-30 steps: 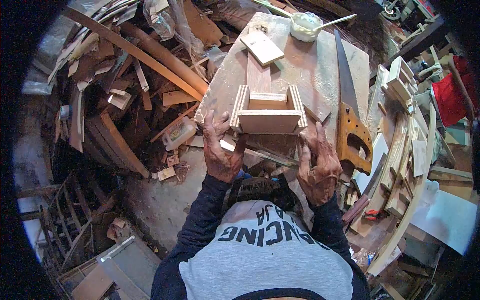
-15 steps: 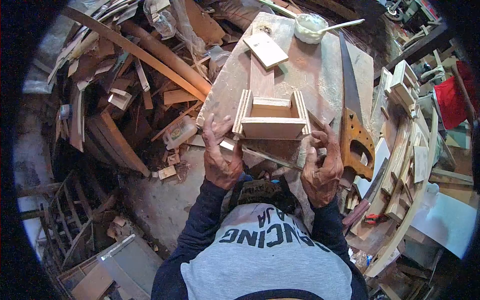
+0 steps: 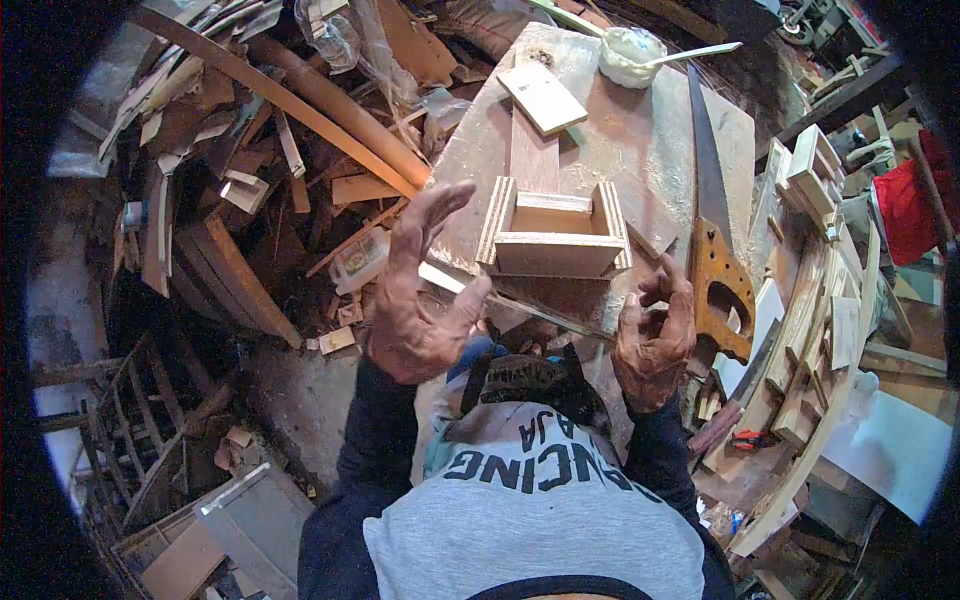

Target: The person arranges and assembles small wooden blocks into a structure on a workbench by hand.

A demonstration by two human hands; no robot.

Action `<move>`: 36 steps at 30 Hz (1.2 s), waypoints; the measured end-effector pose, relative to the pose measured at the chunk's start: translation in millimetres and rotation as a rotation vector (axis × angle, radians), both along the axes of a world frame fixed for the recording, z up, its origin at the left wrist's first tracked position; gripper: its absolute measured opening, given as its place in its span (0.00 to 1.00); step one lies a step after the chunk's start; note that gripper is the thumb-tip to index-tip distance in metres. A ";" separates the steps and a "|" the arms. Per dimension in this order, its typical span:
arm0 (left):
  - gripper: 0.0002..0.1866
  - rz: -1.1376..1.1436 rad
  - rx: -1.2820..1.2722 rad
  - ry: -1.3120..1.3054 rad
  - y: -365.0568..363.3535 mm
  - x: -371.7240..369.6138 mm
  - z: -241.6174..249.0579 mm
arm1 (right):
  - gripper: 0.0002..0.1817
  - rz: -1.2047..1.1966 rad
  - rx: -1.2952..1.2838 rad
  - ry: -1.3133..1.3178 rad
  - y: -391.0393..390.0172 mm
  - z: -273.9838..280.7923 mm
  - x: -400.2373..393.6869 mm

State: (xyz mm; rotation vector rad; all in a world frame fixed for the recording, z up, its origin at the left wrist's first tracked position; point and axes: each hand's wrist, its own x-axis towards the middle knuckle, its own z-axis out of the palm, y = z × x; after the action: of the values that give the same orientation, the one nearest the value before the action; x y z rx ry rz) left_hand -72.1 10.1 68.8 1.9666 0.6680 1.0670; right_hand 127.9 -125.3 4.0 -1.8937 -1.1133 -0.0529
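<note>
A small open plywood box frame (image 3: 560, 255) rests near the front edge of the wooden work board (image 3: 640, 130). To its lower left, my left hand (image 3: 422, 300) is raised with thumb and fingers apart, holding nothing. My right hand (image 3: 655, 335) is just off the box's lower right corner, its fingers curled but apart, with nothing seen between them. Behind the box a flat light wood piece (image 3: 543, 98) lies across a brown strip (image 3: 535, 155). The handsaw (image 3: 722, 280) lies right of my right hand, blade pointing away.
At the board's far end is a bowl of pale paste (image 3: 630, 58) with a stick (image 3: 697, 53) across it. Wood scraps (image 3: 250, 270) are heaped on the left. Further right stand assembled wood pieces (image 3: 812, 175) and red-handled pliers (image 3: 752, 438).
My left hand has moved left, away from the box, and its fingers have lifted. My right hand stays close to the box's right corner. The view has shifted slightly.
</note>
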 end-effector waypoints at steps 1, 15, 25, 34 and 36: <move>0.36 -0.028 -0.006 0.015 7.2 0.4 7.7 | 0.29 0.007 0.006 0.015 -0.4 -0.7 0.1; 0.20 -0.505 0.459 0.740 118.1 85.1 33.0 | 0.28 0.031 0.080 -0.041 -5.8 -17.8 3.4; 0.13 -0.620 0.543 0.947 123.2 108.2 17.4 | 0.28 0.036 -0.004 -0.083 -0.7 -2.3 -5.1; 0.08 -0.641 0.471 0.920 118.1 115.1 24.1 | 0.27 0.100 -0.347 -0.295 -7.9 14.8 -6.7; 0.09 -0.604 0.457 0.917 119.6 113.0 26.6 | 0.29 0.123 -0.373 -0.371 -12.2 15.3 -2.9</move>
State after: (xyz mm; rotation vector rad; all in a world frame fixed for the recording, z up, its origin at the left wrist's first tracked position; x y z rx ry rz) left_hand 40.9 129.7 95.5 2.8008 0.2176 -0.1183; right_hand 124.9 -137.4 19.3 -2.1958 -1.5767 -0.1406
